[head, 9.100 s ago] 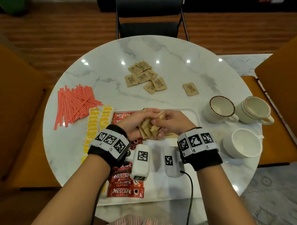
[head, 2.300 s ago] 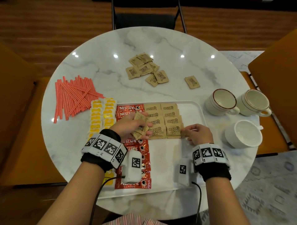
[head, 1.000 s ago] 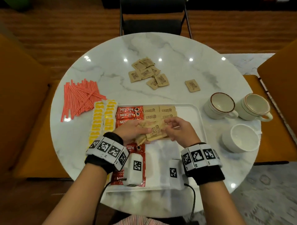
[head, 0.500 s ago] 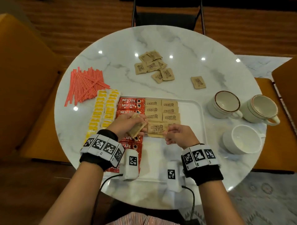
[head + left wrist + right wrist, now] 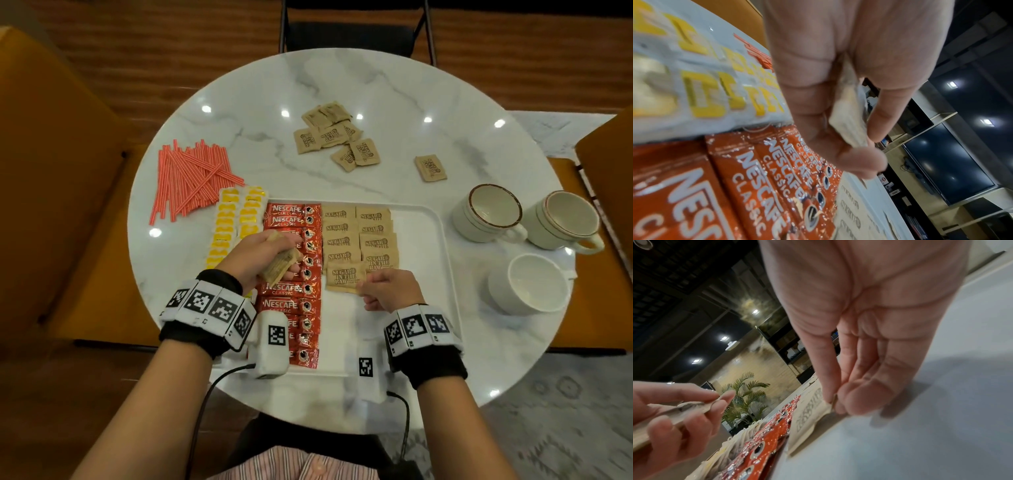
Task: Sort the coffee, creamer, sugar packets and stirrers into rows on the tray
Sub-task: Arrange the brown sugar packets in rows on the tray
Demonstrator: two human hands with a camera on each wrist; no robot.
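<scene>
Hands pinch: right hand (image 5: pixel 388 289) flat, left-right sugar packet (image 5: pixel 344 275); left hand (image 5: pixel 258 255) tilted stack (image 5: pixel 281 265).

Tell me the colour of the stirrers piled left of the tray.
Red-orange with thin white stripes; the stirrers show best in the head view.

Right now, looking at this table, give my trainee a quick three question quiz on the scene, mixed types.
1. True or false: the stirrers lie on the tray.
2. How many cups stand on the table?
3. The right hand pinches: A) a coffee stick, B) a sugar packet, C) a stirrer.

Key: 1 false, they lie on the table left of it. 2 three. 3 B; the left hand holds spare packets.
</scene>
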